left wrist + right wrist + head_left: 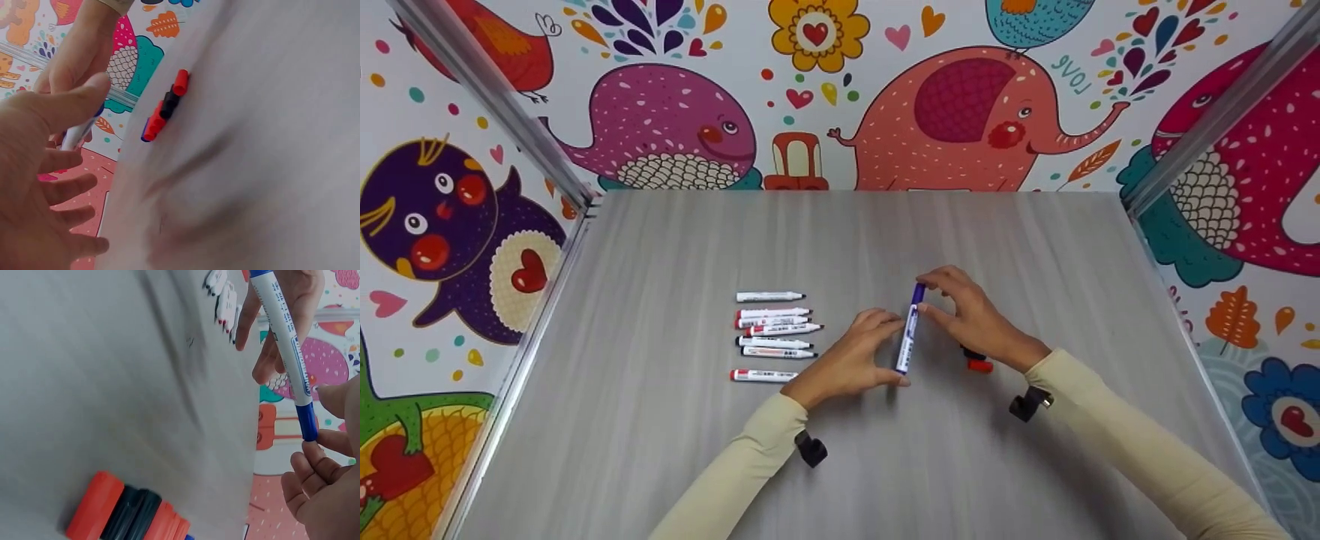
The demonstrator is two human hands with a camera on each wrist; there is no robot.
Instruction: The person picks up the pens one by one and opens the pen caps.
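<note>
A white marker (pixel 910 337) with a blue cap (pixel 306 422) is held up off the table, tilted. My right hand (pixel 979 319) pinches it at the capped end between thumb and fingertips. Near its other end is my left hand (pixel 855 356), fingers spread and fairly straight, the thumb beside the marker's blue butt; whether it touches I cannot tell. Beneath my right hand lie loose red caps (pixel 180 82) and black caps (pixel 169 102) in a row, with a bit of blue at its far end. Mostly hidden by that hand in the head view, a red cap (pixel 979 366) shows.
Left of my hands, several uncapped white markers (pixel 776 321) lie side by side, tips to the right. One marker (pixel 765 376) is partly behind the left wrist. Patterned walls and metal rails enclose the grey table (pixel 660 450).
</note>
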